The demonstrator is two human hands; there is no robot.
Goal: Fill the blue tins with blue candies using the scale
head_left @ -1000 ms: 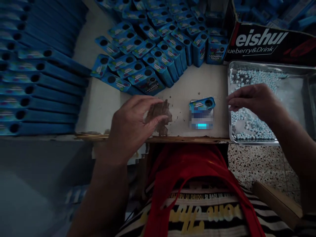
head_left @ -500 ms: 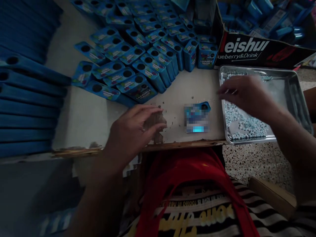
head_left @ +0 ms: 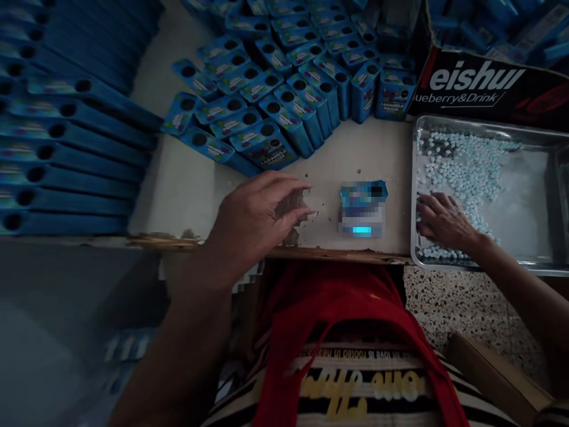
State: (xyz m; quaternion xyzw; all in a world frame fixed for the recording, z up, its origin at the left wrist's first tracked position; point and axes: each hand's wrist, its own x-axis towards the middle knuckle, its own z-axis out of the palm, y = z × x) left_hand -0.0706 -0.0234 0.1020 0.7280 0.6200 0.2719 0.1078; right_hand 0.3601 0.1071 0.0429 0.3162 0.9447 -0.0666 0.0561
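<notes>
My left hand (head_left: 262, 216) hovers over the table's front part, thumb and fingers apart with nothing between them. My right hand (head_left: 447, 222) is down in the metal tray (head_left: 414, 178), its fingers bent together into the small pale-blue candies (head_left: 471, 160); the fingertips are partly hidden among them. Between my hands, a small blue candy box (head_left: 355, 194) with a dark round opening lies on a pixelated device (head_left: 362, 230) with a glowing blue display. Neither hand touches the box.
Rows of blue candy boxes (head_left: 271, 107) stand at the back, their round holes facing up. More stacked blue boxes (head_left: 75, 160) fill the left side. A black carton (head_left: 480, 89) holding blue packages stands behind the tray. The wooden table edge (head_left: 333, 255) runs in front of me.
My right hand has moved from above the tray's left rim down into the candies. My left hand keeps its open pose near the device. The view has shifted slightly to the left.
</notes>
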